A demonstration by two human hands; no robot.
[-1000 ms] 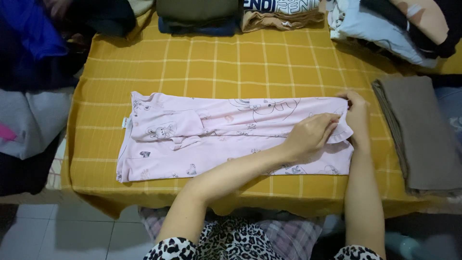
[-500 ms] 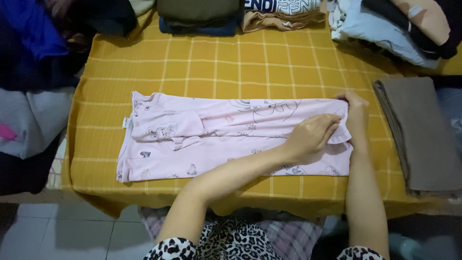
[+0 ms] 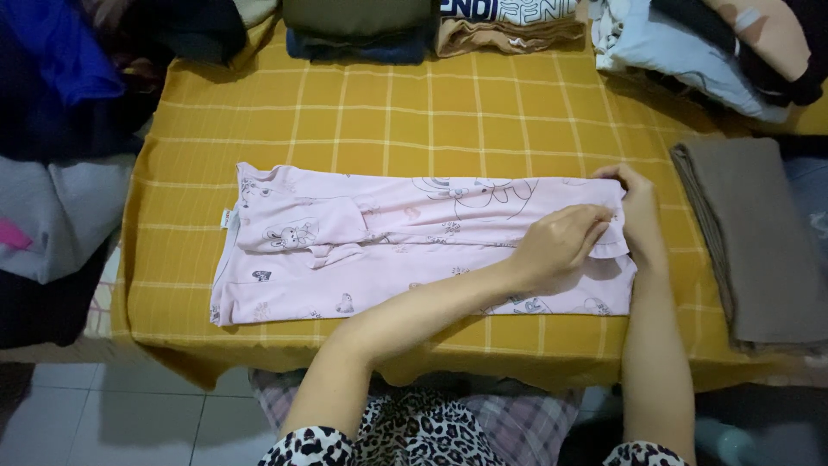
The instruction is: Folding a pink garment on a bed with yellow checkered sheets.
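Barely shifted since: both hands, left hand (image 3: 559, 243) & right hand (image 3: 636, 211), seemingly pinching pink garment (image 3: 414, 246) hem.

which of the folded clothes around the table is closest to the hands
The grey-brown folded cloth, just beside the right hand; the other stacks lie along the table's far edge.

The garment (image 3: 414, 250) is pale pink, printed with small bunnies and line-drawn cartoon figures in dark outline. The cloth (image 3: 388, 112) over the worktop is mustard yellow with a thin pale grid of checks. The folded towel (image 3: 759, 242) at the right is plain grey-brown. At the far edge sit an olive-green fold (image 3: 354, 15) on a navy one (image 3: 362, 47), a tan piece (image 3: 509, 36), and a light-blue piece (image 3: 673, 60). The sleeves (image 3: 319, 447) are leopard-spotted.
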